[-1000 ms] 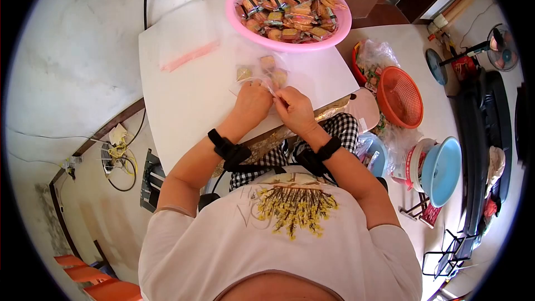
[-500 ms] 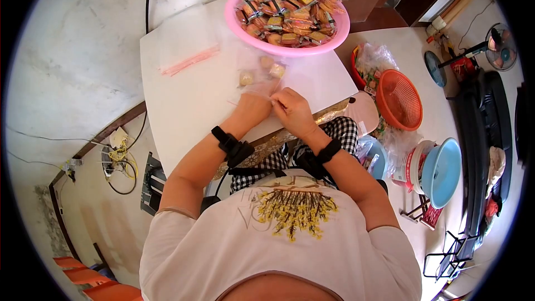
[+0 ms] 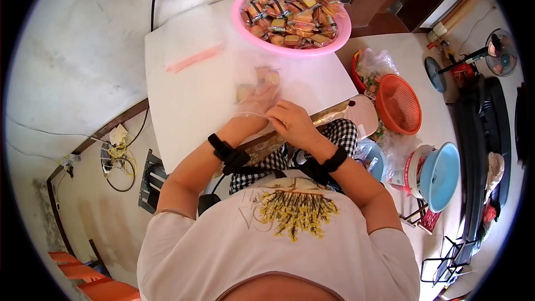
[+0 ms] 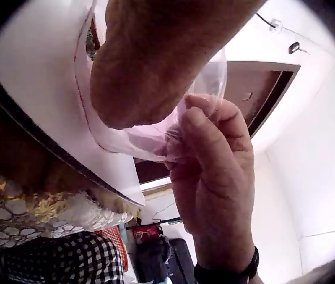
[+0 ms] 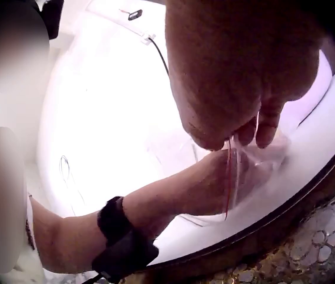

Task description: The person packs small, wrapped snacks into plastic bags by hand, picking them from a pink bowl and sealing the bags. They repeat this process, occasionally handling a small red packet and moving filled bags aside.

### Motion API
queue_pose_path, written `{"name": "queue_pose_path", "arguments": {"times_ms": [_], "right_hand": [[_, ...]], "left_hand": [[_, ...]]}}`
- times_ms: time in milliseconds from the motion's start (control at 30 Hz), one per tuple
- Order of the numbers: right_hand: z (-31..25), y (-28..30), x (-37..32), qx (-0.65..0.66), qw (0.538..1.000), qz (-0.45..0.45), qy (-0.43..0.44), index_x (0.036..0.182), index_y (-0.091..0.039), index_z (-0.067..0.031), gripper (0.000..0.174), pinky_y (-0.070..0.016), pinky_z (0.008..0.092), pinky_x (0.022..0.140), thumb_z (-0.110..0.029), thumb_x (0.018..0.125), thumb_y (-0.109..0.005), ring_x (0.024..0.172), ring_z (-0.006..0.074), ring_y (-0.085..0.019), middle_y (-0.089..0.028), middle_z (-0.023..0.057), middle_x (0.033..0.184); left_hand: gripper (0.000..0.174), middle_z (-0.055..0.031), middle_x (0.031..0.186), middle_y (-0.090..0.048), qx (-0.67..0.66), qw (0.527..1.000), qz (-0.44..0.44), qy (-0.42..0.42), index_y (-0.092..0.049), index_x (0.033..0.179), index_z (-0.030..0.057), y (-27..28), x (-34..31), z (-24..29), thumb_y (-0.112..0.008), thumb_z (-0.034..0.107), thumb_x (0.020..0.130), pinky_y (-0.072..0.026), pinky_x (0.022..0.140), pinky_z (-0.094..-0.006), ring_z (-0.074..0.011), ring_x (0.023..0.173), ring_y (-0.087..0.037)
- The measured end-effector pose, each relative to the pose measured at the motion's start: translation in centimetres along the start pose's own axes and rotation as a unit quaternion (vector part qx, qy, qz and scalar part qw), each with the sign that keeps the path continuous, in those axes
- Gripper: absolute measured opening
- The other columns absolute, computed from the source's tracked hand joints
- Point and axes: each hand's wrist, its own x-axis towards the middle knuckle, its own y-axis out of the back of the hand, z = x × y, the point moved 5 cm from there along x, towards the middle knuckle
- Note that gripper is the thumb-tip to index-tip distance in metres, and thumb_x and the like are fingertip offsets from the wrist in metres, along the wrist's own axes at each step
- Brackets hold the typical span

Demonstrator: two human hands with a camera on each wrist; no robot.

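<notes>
My left hand is inside a clear plastic zip bag, its fingers stretched forward under the film. The bag's red-edged mouth circles the left wrist. With thumb and fingers, my right hand pinches the rim of the bag at the near right side; the right wrist view shows the rim hanging from those fingertips. Several small wrapped biscuits lie on the white table just ahead, overlapped by the left fingertips in the head view.
A pink basin heaped with wrapped biscuits stands at the table's far side. Flat clear bags with pink zip strips lie at the back left of the white table. Right of the table are an orange basket and a blue basin.
The left hand, earlier bunched at the bag's mouth, has pushed forward into the bag with its fingers straightened. The right hand keeps its pinch on the rim and has shifted slightly nearer the body.
</notes>
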Motion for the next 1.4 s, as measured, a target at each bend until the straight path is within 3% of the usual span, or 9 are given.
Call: {"name": "queue_pose_path", "arguments": {"times_ms": [200, 300, 500, 700, 900, 1000, 1100, 1300, 1400], "right_hand": [[0.0, 0.8, -0.1, 0.035, 0.999, -0.010, -0.018, 0.085, -0.059, -0.0044, 0.007, -0.0461, 0.0377, 0.062, -0.003, 0.078, -0.059, 0.071, 0.0315, -0.056, -0.055, 0.0119, 0.077], [0.3, 0.8, 0.2, 0.056, 0.998, -0.008, -0.033, 0.085, -0.059, -0.0039, 0.007, -0.0462, 0.0368, 0.062, -0.003, 0.078, -0.058, 0.070, 0.0313, -0.056, -0.056, 0.0121, 0.076], [2.0, -0.8, 0.4, 0.073, 0.995, -0.019, -0.062, 0.085, -0.058, -0.0032, 0.006, -0.0462, 0.0375, 0.062, -0.005, 0.080, -0.059, 0.069, 0.0321, -0.057, -0.056, 0.0134, 0.075], [1.4, -1.7, 0.5, 0.075, 0.996, -0.023, -0.048, 0.084, -0.057, -0.0021, 0.003, -0.0439, 0.0337, 0.059, -0.004, 0.082, -0.059, 0.064, 0.0277, -0.053, -0.054, 0.0117, 0.073], [0.3, -2.2, 1.3, 0.062, 0.998, -0.032, 0.011, 0.083, -0.056, -0.0028, 0.005, -0.0442, 0.0354, 0.059, -0.002, 0.078, -0.059, 0.064, 0.0293, -0.053, -0.054, 0.0122, 0.073], [0.4, -1.7, 1.8, 0.041, 0.999, -0.007, 0.017, 0.083, -0.056, -0.0029, 0.006, -0.0442, 0.0353, 0.059, -0.001, 0.077, -0.059, 0.064, 0.0291, -0.054, -0.054, 0.0121, 0.072], [0.4, -0.9, 1.9, 0.025, 1.000, 0.005, 0.007, 0.082, -0.057, -0.0028, 0.007, -0.0443, 0.0346, 0.058, 0.000, 0.076, -0.059, 0.064, 0.0287, -0.054, -0.054, 0.0117, 0.072], [-0.3, -0.3, 1.5, 0.037, 0.999, -0.016, -0.027, 0.084, -0.058, -0.0018, 0.008, -0.0443, 0.0328, 0.058, 0.000, 0.076, -0.059, 0.063, 0.0263, -0.054, -0.055, 0.0113, 0.073], [-0.7, -1.1, 1.2, 0.079, 0.994, -0.046, -0.056, 0.084, -0.058, -0.0012, 0.008, -0.0441, 0.0319, 0.058, 0.000, 0.076, -0.059, 0.062, 0.0242, -0.053, -0.054, 0.0110, 0.073]], "left_hand": [[0.046, -0.0113, 0.137, -0.044, 0.096, 0.954, -0.240, 0.153, -0.047, 0.129, 0.0060, 0.3, 4.3, -1.0, -0.050, 0.023, 0.086, -0.0412, 0.092, -0.0434, -0.0257, 0.129, -0.040], [0.047, -0.0136, 0.140, -0.041, 0.161, 0.971, -0.134, 0.112, -0.045, 0.131, 0.0049, -0.3, 3.6, -1.7, -0.048, 0.019, 0.086, -0.0406, 0.095, -0.0428, -0.0285, 0.132, -0.037], [0.044, -0.0214, 0.139, -0.042, 0.054, 0.988, -0.128, 0.065, -0.052, 0.124, -0.0027, 1.9, -1.8, 1.0, -0.050, 0.006, 0.081, -0.0374, 0.101, -0.0445, -0.0388, 0.132, -0.036], [0.038, -0.0271, 0.133, -0.044, -0.135, 0.941, -0.217, 0.220, -0.055, 0.115, -0.0076, 4.8, -4.1, 2.0, -0.053, 0.004, 0.078, -0.0367, 0.102, -0.0470, -0.0440, 0.122, -0.042], [0.048, -0.0279, 0.134, -0.044, 0.041, 0.994, 0.062, 0.080, -0.050, 0.122, -0.0097, 1.6, -2.6, 0.1, -0.055, 0.008, 0.077, -0.0428, 0.092, -0.0449, -0.0411, 0.112, -0.049], [0.053, -0.0299, 0.134, -0.042, -0.002, 0.989, -0.027, 0.146, -0.046, 0.125, -0.0114, 2.1, -0.1, -0.3, -0.055, 0.011, 0.078, -0.0439, 0.089, -0.0439, -0.0394, 0.114, -0.049], [0.048, -0.0288, 0.132, -0.045, 0.116, 0.987, 0.050, 0.095, -0.049, 0.122, -0.0096, 2.2, 0.6, 0.0, -0.054, 0.014, 0.080, -0.0442, 0.086, -0.0433, -0.0353, 0.108, -0.054], [0.043, -0.0241, 0.118, -0.055, 0.196, 0.953, -0.076, 0.219, -0.055, 0.115, -0.0090, 1.7, -0.7, -1.1, -0.057, 0.013, 0.077, -0.0444, 0.064, -0.0330, -0.0232, 0.080, -0.058], [0.041, -0.0233, 0.119, -0.053, 0.220, 0.946, -0.093, 0.217, -0.054, 0.115, -0.0044, 2.3, -1.1, -1.0, -0.057, 0.013, 0.078, -0.0487, 0.067, -0.0346, -0.0230, 0.087, -0.059]]}}
